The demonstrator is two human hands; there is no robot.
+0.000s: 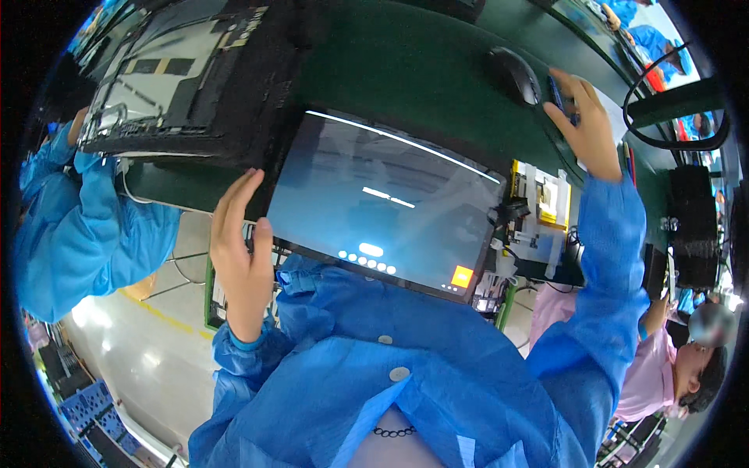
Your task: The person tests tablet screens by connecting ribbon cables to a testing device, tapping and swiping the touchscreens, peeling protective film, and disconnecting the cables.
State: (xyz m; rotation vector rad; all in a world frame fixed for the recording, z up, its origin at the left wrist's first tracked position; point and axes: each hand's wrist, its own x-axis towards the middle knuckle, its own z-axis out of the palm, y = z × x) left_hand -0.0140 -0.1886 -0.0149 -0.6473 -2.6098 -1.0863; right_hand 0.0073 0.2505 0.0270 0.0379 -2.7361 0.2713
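Observation:
A tablet-like display with a lit blue screen lies in front of me, its near edge by my chest. My left hand is at its left edge, fingers stretched out and thumb apart; whether it touches the edge I cannot tell. Off to the far right, my right hand curls round a slim dark blue thing, pen-like in shape, which shows between thumb and fingers. A black computer mouse sits just left of that hand.
An opened device chassis rests on black foam at the upper left. Right of the display is a yellow-edged battery-like module with cables. A black looped cable hangs at the far right. Co-workers sit at left and right.

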